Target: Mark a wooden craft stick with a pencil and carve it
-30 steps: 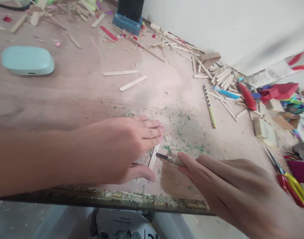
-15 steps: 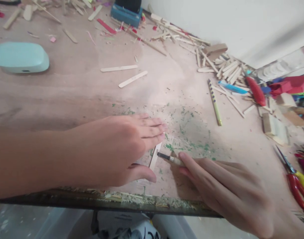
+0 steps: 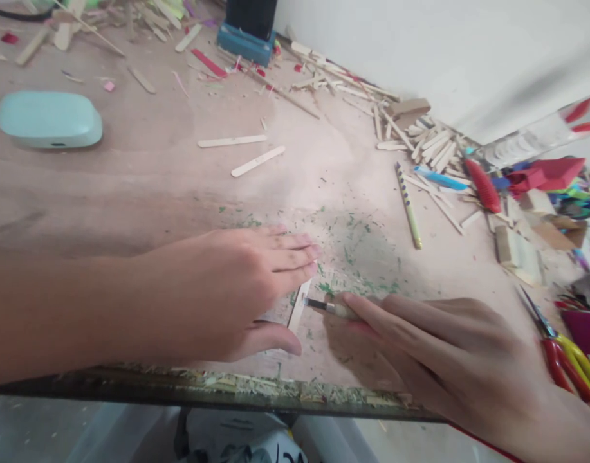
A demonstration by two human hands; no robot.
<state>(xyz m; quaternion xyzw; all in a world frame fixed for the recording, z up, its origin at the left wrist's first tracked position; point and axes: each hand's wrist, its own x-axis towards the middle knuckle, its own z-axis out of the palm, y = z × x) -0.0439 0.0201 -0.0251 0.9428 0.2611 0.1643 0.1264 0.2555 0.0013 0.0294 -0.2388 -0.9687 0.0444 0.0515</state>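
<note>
A pale wooden craft stick (image 3: 298, 307) lies slanted on the table, with a small dark mark near its middle. My left hand (image 3: 241, 276) rests flat over it, fingers stretched out. Its fingertips press the stick's far end and its thumb lies by the near end. In my right hand (image 3: 434, 347) is a small carving chisel (image 3: 326, 306), gripped by its pale handle, the metal tip touching the stick at the mark. My right fingers hide most of the handle.
Green flecks (image 3: 357, 257) are scattered past my hands. Two more craft sticks (image 3: 258, 161) lie farther off, a mint-green case (image 3: 51, 119) left. Rightward are a yellow-green pencil (image 3: 408, 206), scissors (image 3: 560, 354) and a stick pile (image 3: 437, 145). The table's rough edge (image 3: 256, 389) runs nearest me.
The chisel tip has shifted slightly on the stick's mark, and my right hand has moved a little. My left hand keeps its place on the stick. The whole view has shifted slightly.
</note>
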